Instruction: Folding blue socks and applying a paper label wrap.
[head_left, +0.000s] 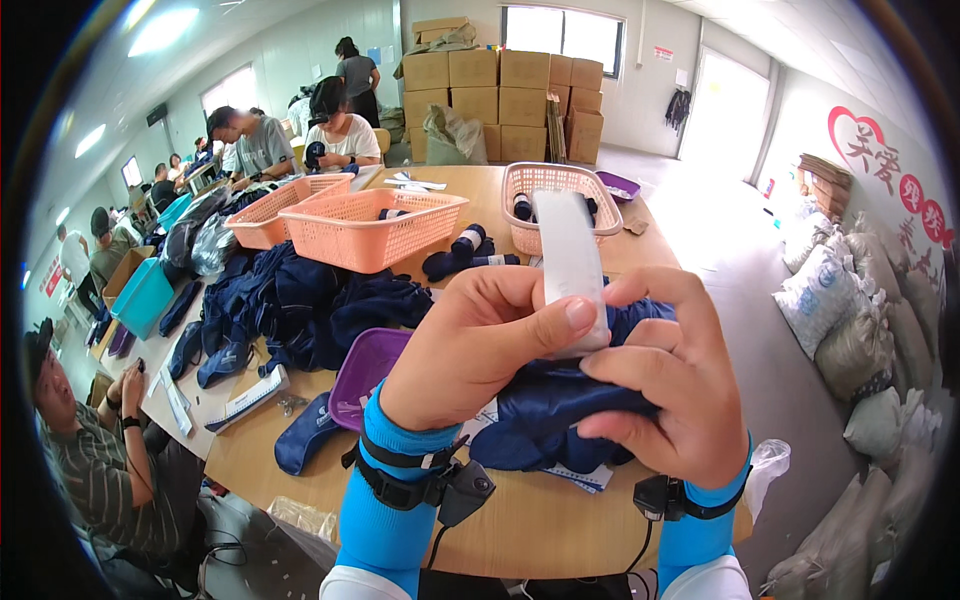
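Note:
A white paper strip [570, 240] stands upright in front of me, curving slightly. My left hand [490, 335] pinches its lower part, the thumb lying across the front. With bent fingers, my right hand [670, 370] grips the strip's right edge and lower end. Just below and behind both hands lies a bunch of navy blue socks [560, 400], partly hidden by my fingers. Printed paper bands [590, 478] stick out from under the socks on the wooden table [480, 525].
Left of my forearm are a purple tray [362, 375], a single navy sock [305, 435] and a large sock pile [300, 290]. Pink baskets [375, 225] [560, 240] and banded sock rolls [468, 245] stand farther back. A seated person [110, 450] works at the left.

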